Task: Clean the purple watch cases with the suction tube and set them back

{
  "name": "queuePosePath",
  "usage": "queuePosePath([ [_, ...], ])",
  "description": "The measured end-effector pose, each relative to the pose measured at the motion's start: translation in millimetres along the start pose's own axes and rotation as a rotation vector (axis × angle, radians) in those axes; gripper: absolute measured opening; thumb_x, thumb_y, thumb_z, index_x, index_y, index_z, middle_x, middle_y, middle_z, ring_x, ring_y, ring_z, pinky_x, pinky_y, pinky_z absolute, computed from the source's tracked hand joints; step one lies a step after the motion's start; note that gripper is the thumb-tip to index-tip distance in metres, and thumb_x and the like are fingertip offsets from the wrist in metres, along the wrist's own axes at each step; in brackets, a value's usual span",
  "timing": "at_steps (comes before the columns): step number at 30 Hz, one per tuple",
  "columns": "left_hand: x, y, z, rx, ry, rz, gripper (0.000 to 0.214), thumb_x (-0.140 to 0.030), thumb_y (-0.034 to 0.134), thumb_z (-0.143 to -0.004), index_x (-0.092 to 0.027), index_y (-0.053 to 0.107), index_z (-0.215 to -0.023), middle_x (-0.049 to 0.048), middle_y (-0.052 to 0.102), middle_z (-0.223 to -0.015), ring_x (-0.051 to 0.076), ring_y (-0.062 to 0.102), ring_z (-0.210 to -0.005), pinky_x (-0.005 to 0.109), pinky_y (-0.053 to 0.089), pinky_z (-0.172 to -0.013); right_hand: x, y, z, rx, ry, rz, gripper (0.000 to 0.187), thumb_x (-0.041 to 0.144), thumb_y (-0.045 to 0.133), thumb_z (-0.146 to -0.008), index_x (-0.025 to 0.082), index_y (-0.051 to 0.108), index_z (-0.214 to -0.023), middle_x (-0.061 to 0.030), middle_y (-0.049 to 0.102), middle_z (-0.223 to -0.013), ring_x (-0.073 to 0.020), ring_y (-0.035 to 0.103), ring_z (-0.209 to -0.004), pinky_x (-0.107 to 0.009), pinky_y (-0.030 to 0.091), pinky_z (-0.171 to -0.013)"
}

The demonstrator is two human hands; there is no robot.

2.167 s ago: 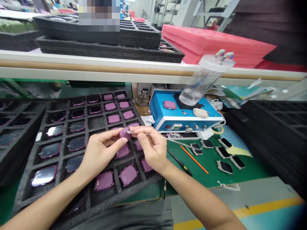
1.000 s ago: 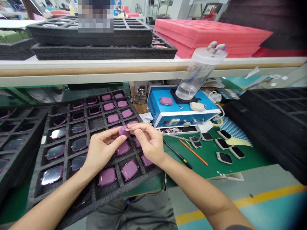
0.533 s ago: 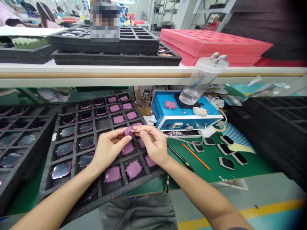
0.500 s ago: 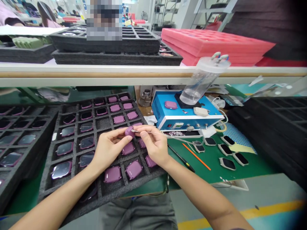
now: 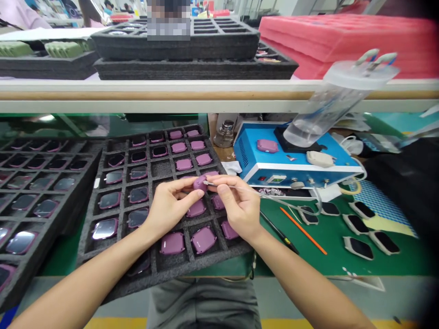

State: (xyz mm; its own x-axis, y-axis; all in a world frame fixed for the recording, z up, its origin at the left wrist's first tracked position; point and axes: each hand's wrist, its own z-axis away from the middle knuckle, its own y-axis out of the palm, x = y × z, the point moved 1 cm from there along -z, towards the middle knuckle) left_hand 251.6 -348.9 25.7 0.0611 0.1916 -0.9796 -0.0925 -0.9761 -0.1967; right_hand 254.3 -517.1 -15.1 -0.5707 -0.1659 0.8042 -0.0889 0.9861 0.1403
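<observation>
My left hand (image 5: 171,205) pinches a small purple casing (image 5: 200,183) between thumb and fingers, just above a black foam tray (image 5: 103,183). My right hand (image 5: 238,205) is closed on a thin metal-tipped tool (image 5: 219,185) with a clear tube trailing to the right; its tip touches the casing. The tray's compartments hold several purple casings, some back up, some with dark screens up.
A blue box machine (image 5: 291,160) with a tilted clear canister (image 5: 329,103) stands to the right, a purple casing on its top. Grey screen parts (image 5: 358,247), an orange stick (image 5: 303,225) and a black pen lie on the green mat. More foam trays fill the left and the upper shelf.
The view has shifted so everything sits further right and nearer. Both hands keep the same hold on the casing and the tool.
</observation>
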Motion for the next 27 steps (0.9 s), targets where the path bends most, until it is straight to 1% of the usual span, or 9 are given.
queuePosePath([
  [4,1.4,-1.5,-0.6,-0.02,0.008,-0.013,0.045,-0.039,0.083,-0.074,-0.019,0.078,-0.114,0.0048,0.078,-0.106,0.014,0.074,-0.088,0.017,0.06,-0.077,-0.5,0.5,-1.0,0.006,0.006,-0.02,0.013,0.024,0.058,-0.101,0.021,0.07,-0.106,-0.0077,0.071,-0.111,-0.0205,0.069,-0.107,-0.037,0.061,-0.093],
  [6,1.2,-2.3,-1.3,-0.029,0.007,-0.03,0.045,-0.04,0.083,-0.074,-0.019,0.078,-0.114,0.0045,0.078,-0.105,0.014,0.074,-0.086,0.016,0.06,-0.076,-1.4,0.6,-2.0,0.015,0.005,-0.04,0.013,0.024,0.058,-0.102,0.021,0.07,-0.106,-0.0075,0.071,-0.111,-0.0195,0.069,-0.106,-0.035,0.061,-0.092],
  [10,-1.2,-3.3,-2.5,-0.036,0.0,-0.069,0.05,-0.044,0.083,-0.073,-0.018,0.077,-0.114,0.0059,0.078,-0.104,0.016,0.075,-0.088,0.02,0.062,-0.08,-2.7,0.6,-4.3,0.025,0.011,-0.037,0.014,0.027,0.057,-0.102,0.02,0.069,-0.105,-0.0081,0.07,-0.112,-0.0197,0.069,-0.107,-0.034,0.062,-0.091],
  [13,-2.4,-3.5,-2.7,-0.045,-0.004,-0.085,0.053,-0.047,0.083,-0.071,-0.018,0.077,-0.115,0.0065,0.077,-0.108,0.017,0.075,-0.088,0.022,0.063,-0.081,-2.7,0.4,-5.3,0.026,0.011,-0.036,0.015,0.028,0.057,-0.102,0.02,0.069,-0.105,-0.0084,0.07,-0.111,-0.0193,0.069,-0.105,-0.034,0.062,-0.089],
  [16,-2.2,-3.6,-2.3,-0.043,-0.006,-0.079,0.051,-0.046,0.084,-0.071,-0.02,0.077,-0.114,0.0048,0.077,-0.11,0.015,0.075,-0.089,0.018,0.062,-0.081,-2.6,0.1,-5.2,0.027,0.008,-0.045,0.015,0.028,0.057,-0.102,0.02,0.069,-0.104,-0.0083,0.07,-0.111,-0.0195,0.069,-0.105,-0.034,0.062,-0.09],
  [20,-2.0,-4.1,-1.1,-0.039,-0.002,-0.067,0.048,-0.044,0.085,-0.071,-0.021,0.078,-0.113,0.003,0.078,-0.106,0.012,0.075,-0.088,0.013,0.06,-0.08,-2.5,0.4,-4.6,0.033,0.003,-0.057,0.014,0.025,0.058,-0.102,0.02,0.07,-0.105,-0.0079,0.069,-0.112,-0.0191,0.068,-0.106,-0.034,0.061,-0.09],
  [23,-2.6,-3.6,-0.8,-0.039,0.0,-0.059,0.048,-0.043,0.085,-0.071,-0.021,0.078,-0.113,0.0031,0.077,-0.109,0.012,0.075,-0.091,0.014,0.059,-0.082,-2.7,0.8,-4.4,0.038,-0.005,-0.063,0.014,0.024,0.057,-0.102,0.02,0.07,-0.105,-0.0076,0.069,-0.111,-0.0184,0.068,-0.105,-0.033,0.061,-0.09],
  [27,-3.4,-2.4,-1.5,-0.036,-0.007,-0.042,0.05,-0.044,0.085,-0.071,-0.019,0.077,-0.113,0.0043,0.077,-0.109,0.013,0.075,-0.091,0.015,0.06,-0.084,-3.7,0.9,-4.3,0.029,-0.001,-0.056,0.015,0.028,0.058,-0.102,0.02,0.07,-0.105,-0.0079,0.07,-0.11,-0.0188,0.068,-0.104,-0.034,0.061,-0.091],
])
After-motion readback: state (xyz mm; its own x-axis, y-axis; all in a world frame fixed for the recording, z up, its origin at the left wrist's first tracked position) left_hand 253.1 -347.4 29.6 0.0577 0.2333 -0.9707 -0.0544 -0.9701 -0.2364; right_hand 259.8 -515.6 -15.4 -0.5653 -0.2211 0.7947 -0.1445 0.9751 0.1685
